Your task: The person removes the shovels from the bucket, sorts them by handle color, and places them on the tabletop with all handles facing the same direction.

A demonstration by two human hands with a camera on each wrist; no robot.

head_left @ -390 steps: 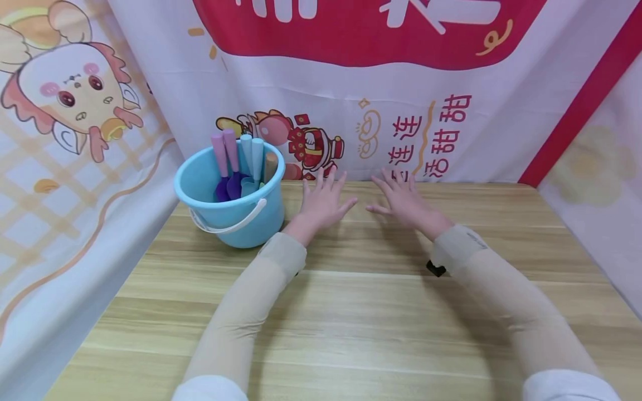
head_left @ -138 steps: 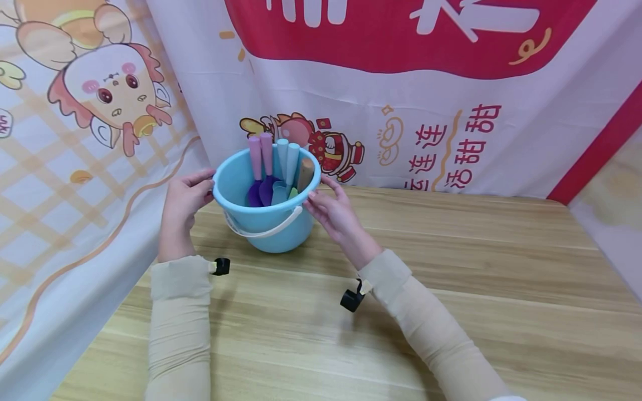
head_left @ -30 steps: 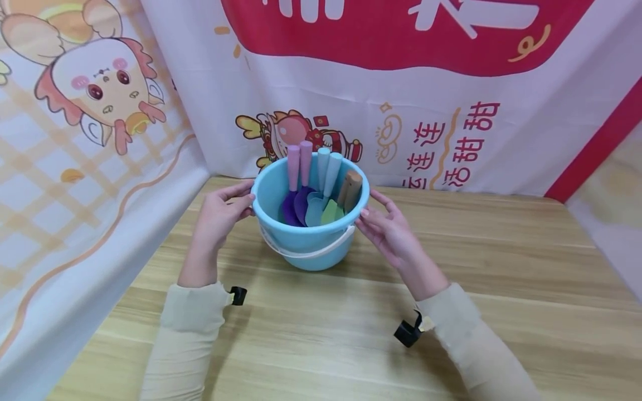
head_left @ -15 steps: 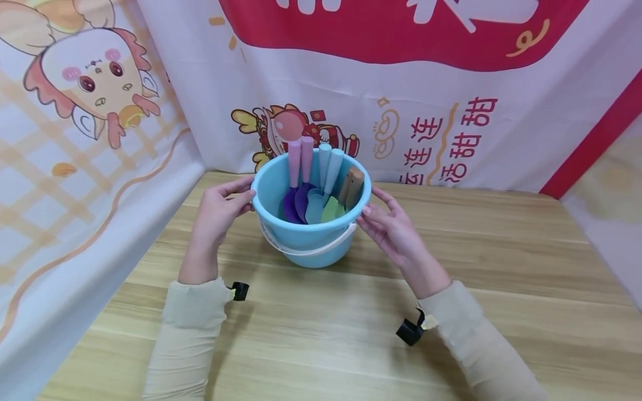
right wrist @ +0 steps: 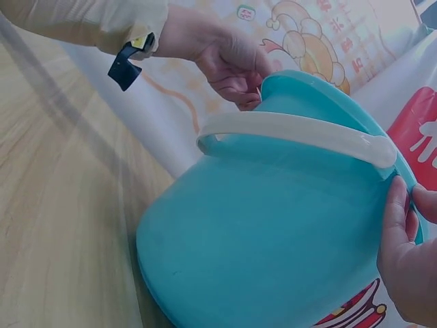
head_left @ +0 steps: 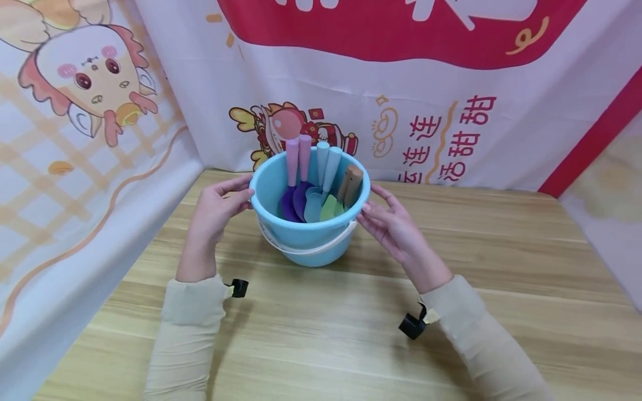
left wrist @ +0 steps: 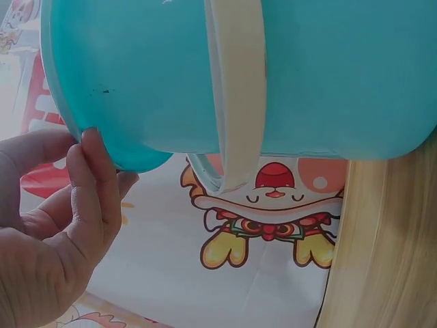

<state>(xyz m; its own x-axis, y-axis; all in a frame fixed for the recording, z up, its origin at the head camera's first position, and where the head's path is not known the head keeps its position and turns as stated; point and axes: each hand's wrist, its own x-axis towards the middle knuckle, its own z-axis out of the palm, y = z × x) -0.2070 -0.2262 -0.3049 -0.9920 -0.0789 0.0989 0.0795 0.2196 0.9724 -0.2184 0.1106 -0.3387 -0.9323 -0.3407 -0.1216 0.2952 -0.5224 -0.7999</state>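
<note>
A light blue bucket (head_left: 311,236) stands upright on the wooden table, left of centre. My left hand (head_left: 213,214) pinches its rim on the left side; the left wrist view shows the thumb and fingers (left wrist: 95,184) at the rim edge. On the right side my right hand (head_left: 398,228) grips the rim, close to where the white handle (right wrist: 300,133) joins. That handle hangs down in front. Inside are purple spoon-like tools with pink handles (head_left: 292,164), light blue ones (head_left: 331,172), and brown-handled tools (head_left: 353,186) beside green blades (head_left: 328,209). Their lower ends are partly hidden.
The wooden table (head_left: 311,334) extends forward to a printed cloth backdrop (head_left: 321,72) just behind the bucket. Another patterned cloth (head_left: 90,189) borders the left side. Black wrist cameras (head_left: 412,326) hang below both sleeves.
Since 13 seconds ago, both hands have gone from spread on the table to holding the bucket's rim. Over the last several seconds the bucket moved right and nearer; lately it barely shifts.
</note>
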